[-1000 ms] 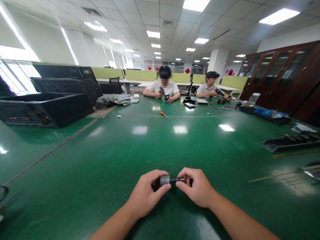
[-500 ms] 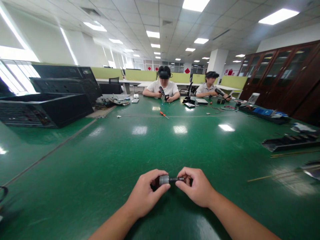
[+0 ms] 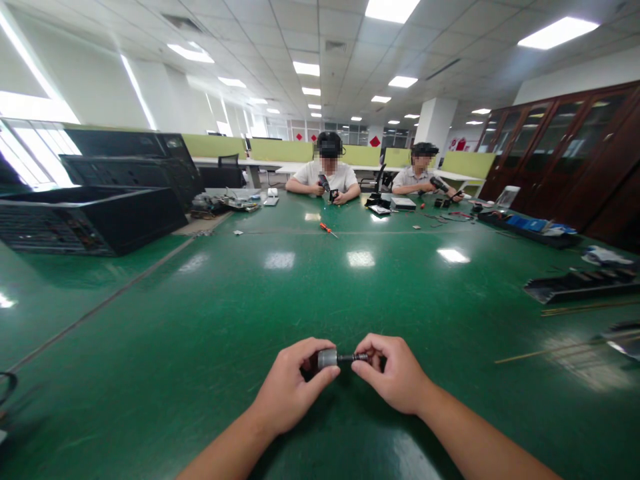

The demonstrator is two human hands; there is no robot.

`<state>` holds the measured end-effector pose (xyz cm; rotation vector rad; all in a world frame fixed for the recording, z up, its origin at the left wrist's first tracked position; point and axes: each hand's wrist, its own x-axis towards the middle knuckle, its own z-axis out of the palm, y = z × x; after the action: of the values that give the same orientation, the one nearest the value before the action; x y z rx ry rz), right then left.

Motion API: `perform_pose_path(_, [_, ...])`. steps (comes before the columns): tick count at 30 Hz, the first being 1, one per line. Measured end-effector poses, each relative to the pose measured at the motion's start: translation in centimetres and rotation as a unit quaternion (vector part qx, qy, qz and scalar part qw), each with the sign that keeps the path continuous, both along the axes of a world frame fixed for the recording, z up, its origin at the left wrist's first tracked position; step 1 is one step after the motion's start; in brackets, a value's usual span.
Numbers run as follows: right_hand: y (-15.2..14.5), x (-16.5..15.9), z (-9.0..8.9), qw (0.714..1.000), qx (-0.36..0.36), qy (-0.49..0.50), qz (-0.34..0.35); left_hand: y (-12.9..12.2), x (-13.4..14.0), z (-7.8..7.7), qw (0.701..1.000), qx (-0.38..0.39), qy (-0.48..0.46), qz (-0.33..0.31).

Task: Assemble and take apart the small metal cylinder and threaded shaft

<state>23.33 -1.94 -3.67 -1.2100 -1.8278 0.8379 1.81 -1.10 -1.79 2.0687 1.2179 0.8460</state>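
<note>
Under bright rectangular ceiling lights (image 3: 307, 69) spreads a glossy green tabletop (image 3: 260, 300), faintly scratched. Above its near part, a smooth grey metallic-looking cylinder (image 3: 328, 359) sits between thumb and fingers of the left hand (image 3: 290, 377), whose grip pinches it. The right hand (image 3: 397, 377) pinches the ridged far end of a slim dark rod (image 3: 346, 358) reaching from the cylinder. Their shared long axis runs nearly level, left to right, the rod pointing right.

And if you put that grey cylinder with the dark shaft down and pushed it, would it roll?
Likely yes: the grey cylinder looks round-sided. It might curve, since the dark shaft is much thinner. The shaft seems stiff, as it looks straight between the left hand and right hand.
</note>
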Motion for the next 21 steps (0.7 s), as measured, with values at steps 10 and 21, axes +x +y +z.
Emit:
perform_pose_path(10, [0.15, 0.05, -0.26, 1.000, 0.004, 0.005, -0.002, 0.07, -0.13, -0.44, 1.000, -0.003, -0.010, 0.002])
perform_pose_path(21, [0.15, 0.08, -0.16, 1.000, 0.010, 0.004, -0.001, 0.03, -0.22, -0.26, 1.000, -0.003, -0.005, -0.002])
